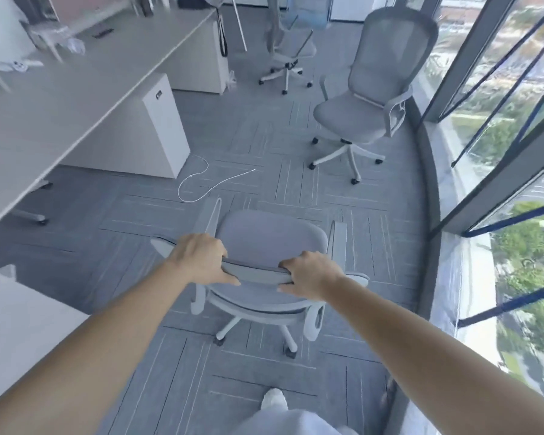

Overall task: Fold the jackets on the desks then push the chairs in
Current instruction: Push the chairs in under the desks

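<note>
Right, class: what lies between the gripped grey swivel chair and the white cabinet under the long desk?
A thin white cable lying looped on the grey carpet, seen in the head view.

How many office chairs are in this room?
4: near chair, gripped by left hand and right hand; window chair; far chair behind it; tucked chair under the desk, only its base showing. More may be hidden.
</note>
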A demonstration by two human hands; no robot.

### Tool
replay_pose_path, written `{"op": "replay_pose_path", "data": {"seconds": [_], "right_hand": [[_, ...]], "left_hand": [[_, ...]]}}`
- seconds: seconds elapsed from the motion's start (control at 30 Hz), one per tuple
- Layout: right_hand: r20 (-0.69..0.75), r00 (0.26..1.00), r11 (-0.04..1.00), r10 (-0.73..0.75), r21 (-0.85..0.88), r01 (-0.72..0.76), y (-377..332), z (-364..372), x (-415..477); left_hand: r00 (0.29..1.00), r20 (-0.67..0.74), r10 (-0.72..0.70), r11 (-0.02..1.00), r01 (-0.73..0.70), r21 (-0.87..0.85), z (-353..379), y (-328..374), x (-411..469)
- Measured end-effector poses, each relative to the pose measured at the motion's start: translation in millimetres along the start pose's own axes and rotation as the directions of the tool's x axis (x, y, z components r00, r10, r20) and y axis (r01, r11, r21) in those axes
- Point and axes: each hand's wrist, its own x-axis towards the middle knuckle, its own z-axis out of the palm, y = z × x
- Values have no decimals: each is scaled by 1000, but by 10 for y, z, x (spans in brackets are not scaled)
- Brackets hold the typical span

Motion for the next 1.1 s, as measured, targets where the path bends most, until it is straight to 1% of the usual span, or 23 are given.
{"op": "replay_pose_path", "data": {"seconds": [0.17, 0.27, 0.43, 0.5, 0.57, 0.63, 0.8, 0.93, 1.03, 1.1], "right_hand": [[51, 990, 989, -132, -65, 135, 589, -165, 384], [48, 971, 967, -236, -92, 239, 943, -365, 726], [145, 902, 877, -406, -215, 429, 1478, -511, 1089], [164, 876, 846, -453, -231, 481, 1667, -573, 1290], [156, 858, 829, -490, -222, 514, 1771, -687, 1551], [147, 828, 795, -541, -231, 561, 1792, -801, 1828], [158, 760, 714, -630, -266, 648, 1632, -1043, 2529], [183, 716, 654, -673, -306, 692, 1490, -1278, 3147], [234, 686, 622, -689, -293, 726, 1282, -1413, 3625], [252, 654, 582, -713, -308, 753, 1122, -1494, 3917]], "left_hand": [[991, 49, -126, 990, 129, -65, -108, 291, 346], [973, 50, -223, 959, 229, -170, -264, 364, 585], [915, 106, -390, 893, 404, -199, -272, 808, 767], [884, 124, -450, 852, 467, -237, -320, 943, 850], [862, 160, -482, 811, 507, -293, -389, 980, 908], [849, 183, -495, 794, 528, -301, -436, 867, 952], [810, 251, -529, 807, 572, -145, -360, 406, 1046], [796, 209, -567, 774, 603, -194, -385, 80, 1312], [767, 234, -597, 740, 640, -209, -351, -213, 1485], [740, 248, -626, 707, 672, -221, -357, -407, 1587]]}}
